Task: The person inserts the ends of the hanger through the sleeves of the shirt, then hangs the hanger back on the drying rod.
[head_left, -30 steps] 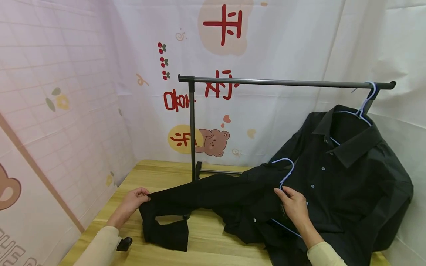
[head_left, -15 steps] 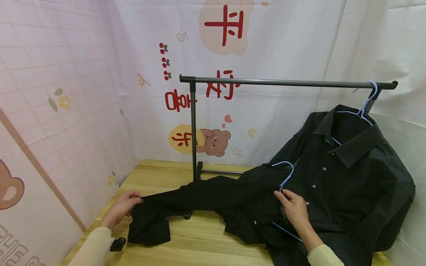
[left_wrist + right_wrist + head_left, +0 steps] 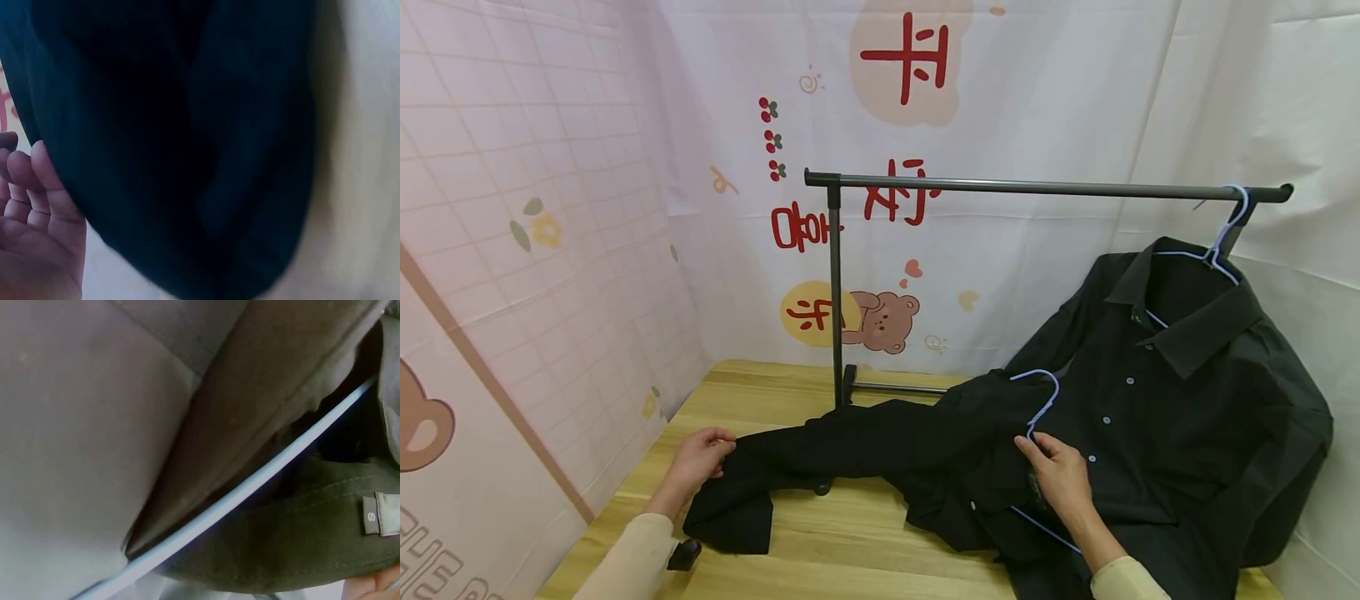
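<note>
Two black shirts are in the head view. One black shirt (image 3: pixel 917 442) lies on the wooden table, its long sleeve (image 3: pixel 767 458) stretched out leftward and its cuff end folded down. At that sleeve's upper edge, my left hand (image 3: pixel 696 462) pinches the cloth; the left wrist view shows curled fingers (image 3: pixel 44 215) against the dark fabric. A light blue hanger (image 3: pixel 1047 404) sits inside this shirt, hook upward. Just below the hook, my right hand (image 3: pixel 1063 479) holds the hanger's neck. The right wrist view shows the hanger bar (image 3: pixel 250 487) running under the collar near a size label (image 3: pixel 372 515).
A second black shirt (image 3: pixel 1195 400) hangs from a blue hanger (image 3: pixel 1228 221) at the right end of the dark metal clothes rack (image 3: pixel 1000 185). The rack stands on the table (image 3: pixel 842 533). Printed cloth (image 3: pixel 1000 100) covers the walls behind and to the left.
My left hand moved left with the sleeve, then back slightly right. The cuff end has shifted left and folded closer under the sleeve. My right hand stays at the hanger with hardly any movement.
</note>
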A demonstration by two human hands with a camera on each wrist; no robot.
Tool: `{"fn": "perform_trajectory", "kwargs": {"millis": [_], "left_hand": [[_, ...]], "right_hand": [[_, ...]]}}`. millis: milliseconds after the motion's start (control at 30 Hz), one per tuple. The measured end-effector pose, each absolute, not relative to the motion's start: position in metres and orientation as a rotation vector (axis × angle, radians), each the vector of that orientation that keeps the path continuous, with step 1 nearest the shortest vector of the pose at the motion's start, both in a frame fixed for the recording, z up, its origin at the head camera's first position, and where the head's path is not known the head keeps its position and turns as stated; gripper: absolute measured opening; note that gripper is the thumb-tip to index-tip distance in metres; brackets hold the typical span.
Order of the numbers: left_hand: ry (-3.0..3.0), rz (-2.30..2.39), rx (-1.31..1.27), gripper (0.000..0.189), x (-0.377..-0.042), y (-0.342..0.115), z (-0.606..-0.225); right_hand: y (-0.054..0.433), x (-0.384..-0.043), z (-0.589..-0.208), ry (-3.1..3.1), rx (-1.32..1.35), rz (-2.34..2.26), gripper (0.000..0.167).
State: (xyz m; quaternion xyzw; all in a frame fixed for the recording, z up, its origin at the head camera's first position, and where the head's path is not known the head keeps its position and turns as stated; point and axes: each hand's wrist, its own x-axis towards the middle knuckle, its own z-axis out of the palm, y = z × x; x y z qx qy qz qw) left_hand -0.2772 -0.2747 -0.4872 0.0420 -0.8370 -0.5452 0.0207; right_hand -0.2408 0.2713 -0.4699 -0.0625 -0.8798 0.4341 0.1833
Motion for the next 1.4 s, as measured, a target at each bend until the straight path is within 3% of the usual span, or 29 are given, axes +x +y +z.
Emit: {"fn": "perform_trajectory", "kwargs": {"millis": [433,1400], "left_hand": [[-2.633,-1.746,0.021,0.013,-0.284,-0.234,-0.493],[-2.712,-1.555,0.005,0.010,-0.275,-0.233,-0.523]], "right_hand": [[0.265,-0.238,-0.473,-2.474,-0.145,1.203,0.038],[0.259,-0.234,-0.486,-2.485,-0.211,1.192,0.044]]}}
